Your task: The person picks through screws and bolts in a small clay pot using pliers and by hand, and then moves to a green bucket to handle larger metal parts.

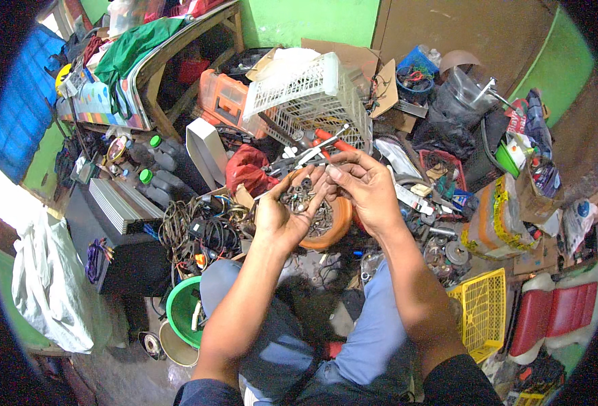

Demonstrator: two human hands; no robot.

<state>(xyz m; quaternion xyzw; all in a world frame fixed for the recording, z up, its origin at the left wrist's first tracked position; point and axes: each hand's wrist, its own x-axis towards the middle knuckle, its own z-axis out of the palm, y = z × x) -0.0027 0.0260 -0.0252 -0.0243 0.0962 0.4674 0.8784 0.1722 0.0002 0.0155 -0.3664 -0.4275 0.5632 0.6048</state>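
Note:
My left hand (pixel 277 211) is turned palm up and cupped over the left side of a round orange-brown bowl (pixel 343 220). Small metal parts (pixel 298 194), like screws or nuts, show in its hollow. My right hand (pixel 366 189) comes in from the right, thumb and fingertips pinched together just beside the left fingertips. Whatever that pinch holds is too small to make out. More small metal pieces (pixel 321 223) fill the bowl below, partly hidden by both hands.
Behind the bowl stands a white plastic crate (pixel 299 84), with an orange case (pixel 222 98) to its left. A red bag (pixel 248 169) and tangled cables (pixel 184 227) lie left of the bowl. A green basin (pixel 177 311) and yellow crate (pixel 483 311) flank my knees.

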